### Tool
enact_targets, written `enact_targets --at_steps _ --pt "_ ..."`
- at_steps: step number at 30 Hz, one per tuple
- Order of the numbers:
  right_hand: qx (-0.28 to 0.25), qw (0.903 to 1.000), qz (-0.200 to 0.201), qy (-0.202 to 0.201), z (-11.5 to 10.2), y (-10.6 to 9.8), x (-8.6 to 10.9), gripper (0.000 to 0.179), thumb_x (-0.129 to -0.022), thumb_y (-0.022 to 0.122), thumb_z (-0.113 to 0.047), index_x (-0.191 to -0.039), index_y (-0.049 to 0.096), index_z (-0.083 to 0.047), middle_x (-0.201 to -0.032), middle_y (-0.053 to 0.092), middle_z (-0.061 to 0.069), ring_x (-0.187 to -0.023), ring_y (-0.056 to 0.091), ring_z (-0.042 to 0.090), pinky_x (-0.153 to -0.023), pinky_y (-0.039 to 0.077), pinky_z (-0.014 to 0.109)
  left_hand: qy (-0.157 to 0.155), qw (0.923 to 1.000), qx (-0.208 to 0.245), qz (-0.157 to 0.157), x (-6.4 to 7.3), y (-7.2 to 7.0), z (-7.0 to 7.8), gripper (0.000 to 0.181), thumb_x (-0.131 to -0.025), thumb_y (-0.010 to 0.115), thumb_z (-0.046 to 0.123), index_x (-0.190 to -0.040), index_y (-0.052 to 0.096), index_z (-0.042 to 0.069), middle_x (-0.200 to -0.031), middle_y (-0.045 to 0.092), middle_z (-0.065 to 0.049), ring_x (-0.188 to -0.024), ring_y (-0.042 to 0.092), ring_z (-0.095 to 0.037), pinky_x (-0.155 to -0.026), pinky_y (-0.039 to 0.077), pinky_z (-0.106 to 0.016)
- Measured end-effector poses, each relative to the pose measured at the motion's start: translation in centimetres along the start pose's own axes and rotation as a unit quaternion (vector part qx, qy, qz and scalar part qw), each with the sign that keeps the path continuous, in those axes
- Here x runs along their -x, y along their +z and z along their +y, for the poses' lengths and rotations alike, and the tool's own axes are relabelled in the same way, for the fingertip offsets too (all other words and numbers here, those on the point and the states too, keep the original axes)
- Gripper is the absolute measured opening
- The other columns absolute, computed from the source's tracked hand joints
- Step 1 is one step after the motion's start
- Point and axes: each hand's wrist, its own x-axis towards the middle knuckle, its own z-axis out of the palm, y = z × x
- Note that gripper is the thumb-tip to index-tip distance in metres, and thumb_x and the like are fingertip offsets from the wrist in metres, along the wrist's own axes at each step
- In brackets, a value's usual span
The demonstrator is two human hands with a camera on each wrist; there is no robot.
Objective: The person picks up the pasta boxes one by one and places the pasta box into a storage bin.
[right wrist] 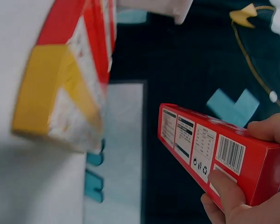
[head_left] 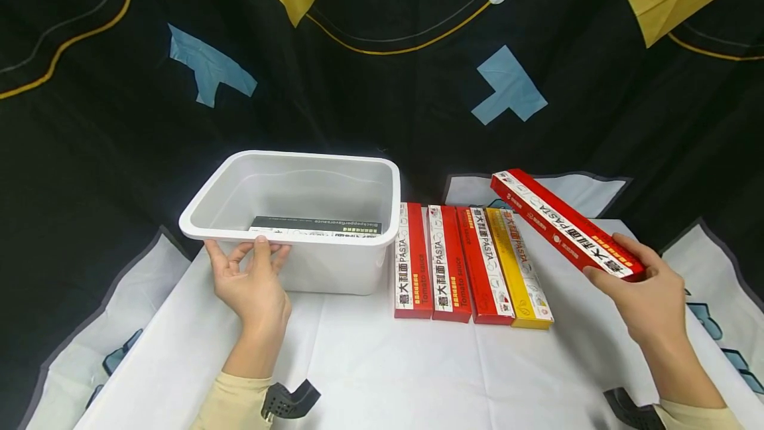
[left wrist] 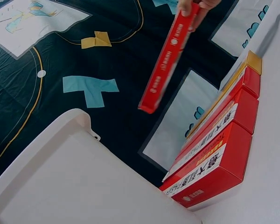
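Observation:
A red pasta box point(head_left: 567, 224) is gripped at its near end by my right hand point(head_left: 650, 290), raised and tilted above the right side of the table. In the right wrist view the thumb and fingers hold this red box point(right wrist: 210, 149), whose barcode side shows. My left hand point(head_left: 253, 284) holds the near rim of a light grey plastic bin point(head_left: 334, 264) at the left. Inside the bin lies a black-and-white pasta box point(head_left: 316, 224), partly hidden by the rim. In the left wrist view the bin's wall point(left wrist: 84, 177) fills the lower left.
Right of the bin, several pasta boxes lie side by side: red ones point(head_left: 422, 264) and, at the right end, a yellow one point(head_left: 519, 271). A white cloth covers the table point(head_left: 406, 377). Behind hangs a black curtain point(head_left: 382, 98) with taped pieces.

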Motion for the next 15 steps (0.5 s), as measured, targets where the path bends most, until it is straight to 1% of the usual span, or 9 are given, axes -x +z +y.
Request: enact_targets --at_steps 1,3,8,13,15 --pt "-0.007 0.9999 -0.004 -0.011 -0.4 0.0 0.1 0.076 -0.086 0.076 -0.03 -0.151 0.038 -0.03 -0.152 0.033 0.014 -0.128 0.03 0.036 -0.061 0.051 0.007 -0.001 1.0 0.0 0.001 0.0 0.0 0.0 0.092 -0.089 0.066 -0.005 -0.157 0.013 0.029 -0.11 0.045 -0.016 -0.078 0.064 -0.021 -0.079 0.061 -0.043" --pt "-0.023 0.9991 -0.013 -0.034 -1.2 0.1 0.3 0.073 -0.086 0.076 -0.027 -0.15 0.04 -0.029 -0.15 0.034 0.014 -0.125 0.032 0.035 -0.064 0.051 0.007 -0.001 1.0 0.0 0.003 0.0 0.0 0.0 0.092 -0.089 0.066 -0.005 -0.157 0.014 0.029 -0.109 0.045 -0.016 -0.077 0.064 -0.021 -0.079 0.061 -0.042" --pt "-0.059 0.9934 -0.041 -0.089 -3.5 0.6 0.5 0.069 -0.087 0.076 -0.021 -0.148 0.044 -0.027 -0.145 0.038 0.014 -0.121 0.035 0.03 -0.069 0.055 0.011 0.001 1.0 -0.003 0.004 0.1 0.1 0.1 0.092 -0.088 0.067 -0.005 -0.157 0.015 0.03 -0.108 0.044 -0.016 -0.077 0.065 -0.021 -0.077 0.061 -0.041" --pt "-0.099 0.9835 -0.069 -0.134 -5.7 1.6 0.6 0.066 -0.087 0.075 -0.019 -0.147 0.046 -0.023 -0.14 0.042 0.01 -0.118 0.038 0.023 -0.073 0.057 0.014 0.001 1.0 -0.009 0.0 0.2 0.1 0.2 0.092 -0.089 0.066 -0.005 -0.157 0.014 0.029 -0.109 0.044 -0.016 -0.079 0.065 -0.021 -0.079 0.061 -0.041" --pt "-0.119 0.9774 -0.085 -0.153 -6.4 2.1 0.5 0.066 -0.087 0.075 -0.016 -0.146 0.047 -0.021 -0.139 0.042 0.01 -0.118 0.038 0.022 -0.073 0.057 0.015 0.0 1.0 -0.009 -0.002 0.2 0.1 0.2 0.092 -0.089 0.066 -0.004 -0.157 0.013 0.03 -0.11 0.043 -0.016 -0.079 0.065 -0.021 -0.079 0.061 -0.041"
